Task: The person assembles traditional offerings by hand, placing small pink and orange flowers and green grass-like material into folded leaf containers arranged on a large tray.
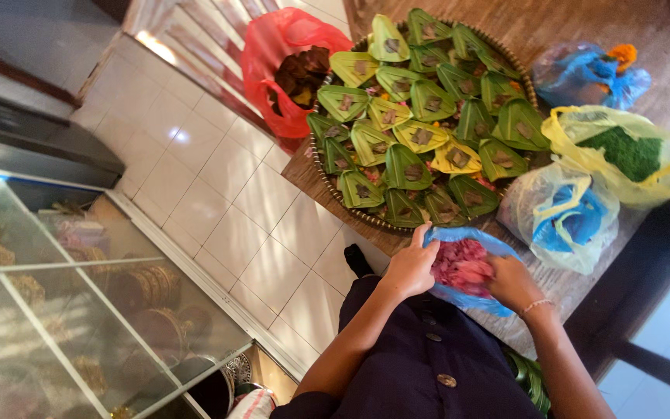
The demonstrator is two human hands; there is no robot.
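Two bare hands are working at a blue plastic bag of pink petals (463,268) lying on the wooden table (661,101) just before a round tray of folded green leaf cups (420,116). Left hand (411,268) is gripping the bag's rim, finger pointing out; right hand (512,283) is digging into the petals, its grasp hidden, with yellow, blue and red bags lying around.

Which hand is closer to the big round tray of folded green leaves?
Left. The left hand holds the near edge of the blue bag of pink petals, fingertip almost at the tray rim. The right hand sits farther back, in the petals.
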